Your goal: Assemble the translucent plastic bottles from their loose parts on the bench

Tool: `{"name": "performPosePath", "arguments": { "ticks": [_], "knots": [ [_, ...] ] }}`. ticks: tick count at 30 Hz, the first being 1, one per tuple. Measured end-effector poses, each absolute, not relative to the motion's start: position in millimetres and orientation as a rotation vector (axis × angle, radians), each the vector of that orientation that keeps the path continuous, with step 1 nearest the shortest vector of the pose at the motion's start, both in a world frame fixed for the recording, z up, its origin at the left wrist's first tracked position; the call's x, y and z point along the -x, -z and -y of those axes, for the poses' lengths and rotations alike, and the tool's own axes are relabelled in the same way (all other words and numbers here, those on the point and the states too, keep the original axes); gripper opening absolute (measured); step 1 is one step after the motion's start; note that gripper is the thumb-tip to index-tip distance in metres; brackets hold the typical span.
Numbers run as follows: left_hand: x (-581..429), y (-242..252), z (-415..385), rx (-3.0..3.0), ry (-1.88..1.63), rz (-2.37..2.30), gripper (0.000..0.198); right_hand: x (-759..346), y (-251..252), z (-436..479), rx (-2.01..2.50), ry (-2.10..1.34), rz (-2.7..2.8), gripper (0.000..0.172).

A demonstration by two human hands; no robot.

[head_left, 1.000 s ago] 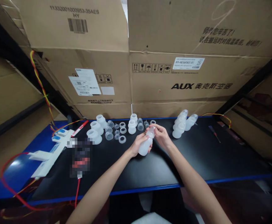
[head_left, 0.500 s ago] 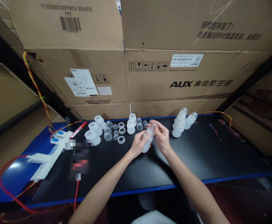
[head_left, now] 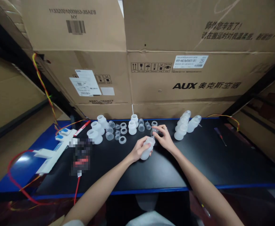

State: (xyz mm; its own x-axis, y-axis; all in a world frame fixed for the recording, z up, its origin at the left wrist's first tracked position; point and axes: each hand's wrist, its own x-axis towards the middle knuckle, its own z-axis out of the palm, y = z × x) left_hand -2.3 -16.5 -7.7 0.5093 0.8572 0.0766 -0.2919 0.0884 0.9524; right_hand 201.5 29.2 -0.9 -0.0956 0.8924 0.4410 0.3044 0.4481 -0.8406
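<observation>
My left hand (head_left: 139, 150) is wrapped round a frosted white baby bottle (head_left: 147, 151), which tilts with its top toward my right hand. At the thumb and fingers of my right hand (head_left: 165, 138) is a clear dome cap (head_left: 154, 131), just above the bottle's top and seemingly apart from it. The bottle's mouth is partly hidden by my fingers. Beyond the cap lies a clear ring (head_left: 154, 123). Close by on the left are small nipples (head_left: 148, 125), clear domes (head_left: 141, 126) and two open bottles (head_left: 132, 127).
Capped bottles (head_left: 181, 130) stand to the right, with a screwdriver (head_left: 220, 136) farther out. On the left are wide-mouthed bottles (head_left: 95, 135), loose rings (head_left: 122, 140), a red marker (head_left: 82, 128) and a power strip (head_left: 57, 150). Cardboard (head_left: 151, 91) walls the back of the black table (head_left: 132, 175).
The clear dome has come away from the bottle's top in my right hand. My left hand has lowered the bottle slightly toward me. The view has shifted a little.
</observation>
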Motion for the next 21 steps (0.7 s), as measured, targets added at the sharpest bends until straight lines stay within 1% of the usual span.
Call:
{"name": "performPosePath", "arguments": {
  "ticks": [2, 3, 6, 7, 8, 11, 12, 14, 19, 21],
  "knots": [
    [2.7, 8.2, 17.5, -1.252, -0.938, -0.630, 0.063, -194.8, 12.3, -26.7, 1.080, -0.666, 1.781, 0.034],
    [2.3, 8.8, 18.2, -1.277, -0.941, -0.644, 0.064, -191.9, 15.4, -26.3, 1.083, -0.670, 1.825, 0.035],
    [0.2, 9.9, 19.6, -1.330, -0.952, -0.663, 0.061, -184.9, 21.2, -28.2, 1.093, -0.677, 1.875, 0.050],
    [-0.4, 10.1, 19.7, -1.342, -0.955, -0.662, 0.059, -182.9, 23.2, -29.5, 1.093, -0.686, 1.873, 0.052],
    [-0.8, 10.2, 19.8, -1.350, -0.958, -0.662, 0.058, -181.2, 25.7, -31.0, 1.092, -0.697, 1.867, 0.049],
    [-1.1, 11.2, 19.1, -1.356, -0.958, -0.681, 0.057, -178.6, 34.8, -35.9, 1.089, -0.698, 1.877, 0.023],
    [-1.1, 11.7, 18.9, -1.358, -0.953, -0.690, 0.058, -178.5, 38.0, -37.2, 1.090, -0.679, 1.901, 0.019],
    [-0.9, 12.2, 18.7, -1.364, -0.949, -0.701, 0.059, -178.9, 43.2, -38.7, 1.101, -0.614, 1.964, 0.017],
    [-1.3, 11.0, 20.9, -1.363, -0.957, -0.692, 0.055, -178.8, 45.1, -34.5, 1.177, -0.420, 2.035, 0.024],
    [-2.4, 12.9, 21.5, -1.360, -0.968, -0.706, 0.052, -178.9, 42.5, -31.3, 1.161, -0.417, 2.038, 0.025]
  ]
}}
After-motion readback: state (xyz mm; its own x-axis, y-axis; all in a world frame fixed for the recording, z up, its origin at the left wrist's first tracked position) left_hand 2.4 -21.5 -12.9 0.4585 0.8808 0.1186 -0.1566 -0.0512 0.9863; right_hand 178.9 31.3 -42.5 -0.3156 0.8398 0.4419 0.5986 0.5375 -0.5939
